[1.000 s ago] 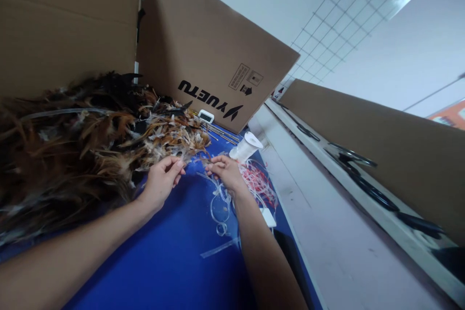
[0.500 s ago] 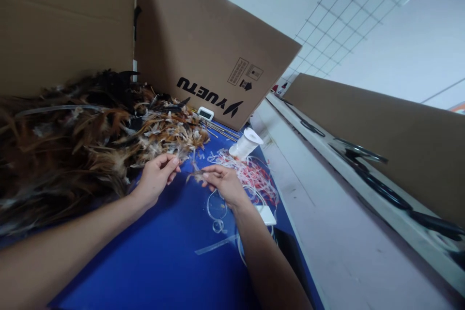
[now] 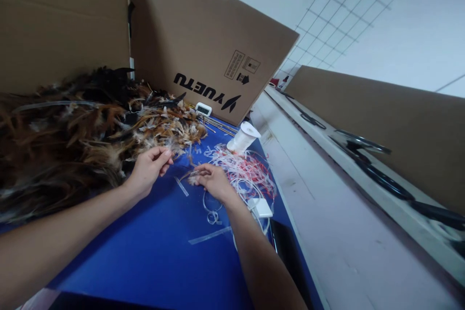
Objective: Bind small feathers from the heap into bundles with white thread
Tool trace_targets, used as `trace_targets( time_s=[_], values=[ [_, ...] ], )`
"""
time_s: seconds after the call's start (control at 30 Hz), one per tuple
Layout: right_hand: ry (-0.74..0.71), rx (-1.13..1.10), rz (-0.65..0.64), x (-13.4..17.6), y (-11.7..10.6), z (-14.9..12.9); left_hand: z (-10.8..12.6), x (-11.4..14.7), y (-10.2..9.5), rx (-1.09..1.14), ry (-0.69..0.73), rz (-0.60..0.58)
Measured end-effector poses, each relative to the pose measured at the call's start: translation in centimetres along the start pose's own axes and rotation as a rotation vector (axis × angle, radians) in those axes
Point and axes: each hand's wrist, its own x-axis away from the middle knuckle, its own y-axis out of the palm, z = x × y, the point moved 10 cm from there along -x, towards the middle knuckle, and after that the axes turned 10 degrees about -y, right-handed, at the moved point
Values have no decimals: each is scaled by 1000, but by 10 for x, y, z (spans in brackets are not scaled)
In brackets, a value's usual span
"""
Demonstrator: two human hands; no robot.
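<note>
My left hand [image 3: 147, 172] is closed in a pinch at the front edge of a big heap of brown, black and white feathers [image 3: 109, 131]. Whatever sits between its fingertips is too small to make out, with pale fluff right beside them. To its right, my right hand [image 3: 214, 181] is closed on a small tuft of brownish feathers [image 3: 192, 178] that points left over the blue table [image 3: 145, 252]. A short clear strip [image 3: 181, 187] lies just below and between the two hands.
A white spool [image 3: 242, 138] stands behind tangled white and red strands [image 3: 250, 174]. Near my right forearm are a white square device [image 3: 260, 207] with a cable and another clear strip [image 3: 209, 236]. Cardboard [image 3: 214, 34] walls the back; thin sticks and a small display [image 3: 203, 109] lie before it.
My right hand has shifted slightly left, and its feather tuft hangs a little lower. A clear strip now shows on the table between the hands. The view has tilted slightly.
</note>
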Motion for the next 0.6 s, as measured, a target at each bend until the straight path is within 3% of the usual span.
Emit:
trace_targets(
  time_s=[0.33,0.6],
  values=[
    [-281,438,69,4,-6,-37,2,3,4,0,-13,-15],
    [-378,1002,-7,11,10,-54,3,4,5,-12,-8,-30]
  ],
)
